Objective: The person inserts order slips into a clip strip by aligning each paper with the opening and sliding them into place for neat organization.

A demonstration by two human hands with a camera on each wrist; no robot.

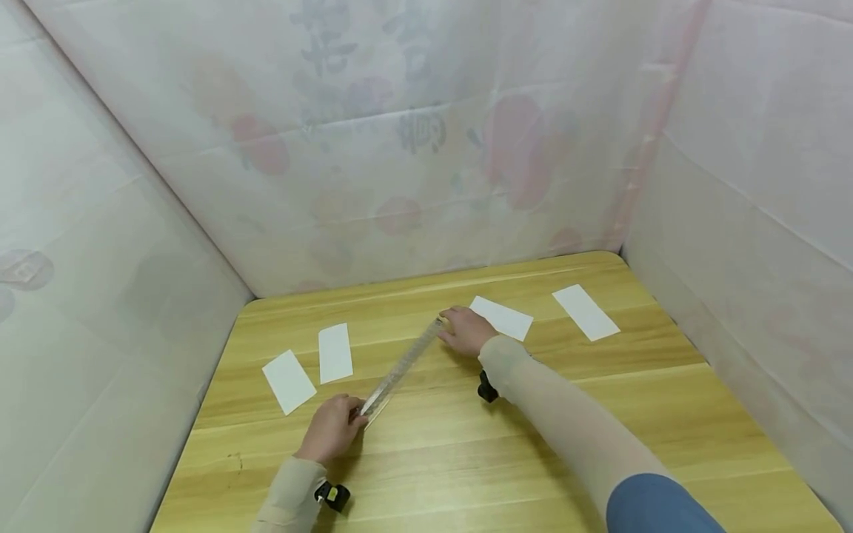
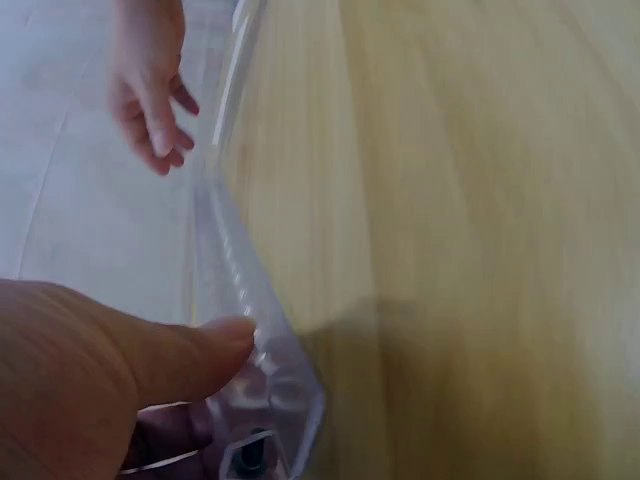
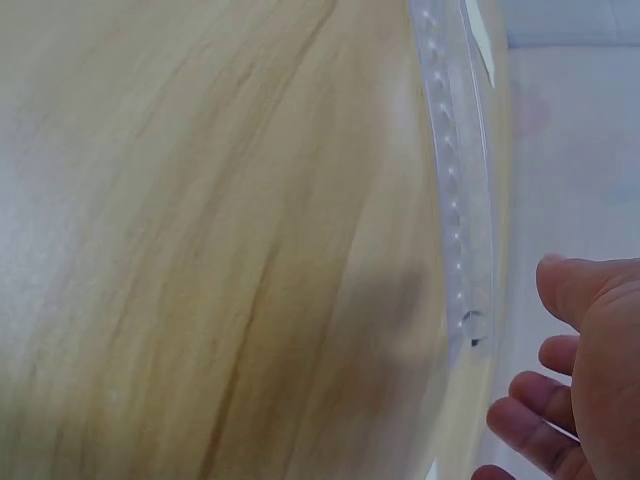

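Note:
A long, narrow clear plastic piece (image 1: pixel 403 366) with a row of small bumps along it slants across the middle of the wooden table. My left hand (image 1: pixel 333 429) holds its near end. In the left wrist view the thumb lies on top of the clear plastic (image 2: pixel 285 375), while the other fingers are partly hidden behind it. By the far end is my right hand (image 1: pixel 469 332). The right wrist view shows that hand (image 3: pixel 610 370) with loosely bent fingers, apart from the plastic piece's end (image 3: pixel 455 200) and holding nothing.
Two white paper cards, one (image 1: pixel 289 381) nearer and one (image 1: pixel 335 353) farther, lie on the left of the table (image 1: pixel 533 459). On the right are two more, a card (image 1: pixel 509 320) beside my right hand and another (image 1: pixel 586 312) farther out. Pale printed curtains (image 1: pixel 400 148) surround the table.

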